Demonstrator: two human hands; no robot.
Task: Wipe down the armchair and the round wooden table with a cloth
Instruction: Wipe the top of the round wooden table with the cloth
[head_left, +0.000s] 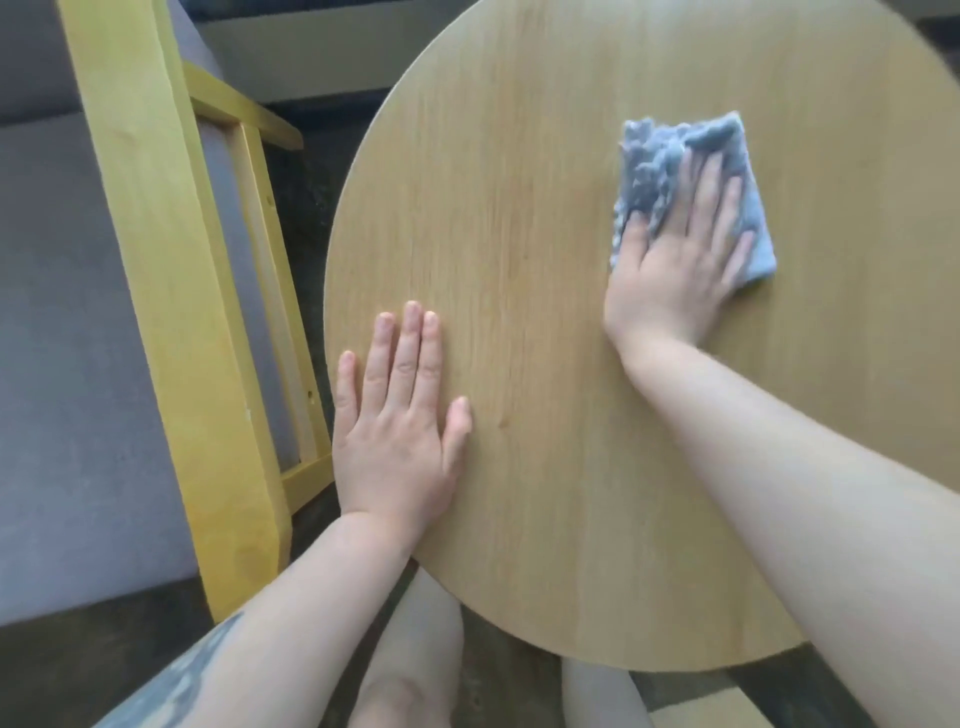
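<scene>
One round wooden table (545, 364), one armchair (130, 312), one blue cloth (670, 156), and two hands: left (397, 436), right (675, 265).

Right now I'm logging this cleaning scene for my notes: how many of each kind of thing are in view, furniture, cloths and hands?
Round wooden tables: 1
Armchairs: 1
Blue cloths: 1
Hands: 2, left hand flat on the table, right hand pressing the cloth
Total: 5

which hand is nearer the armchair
Left. The left hand lies flat at the table edge beside the armchair; the right hand presses the cloth farther across.
</scene>
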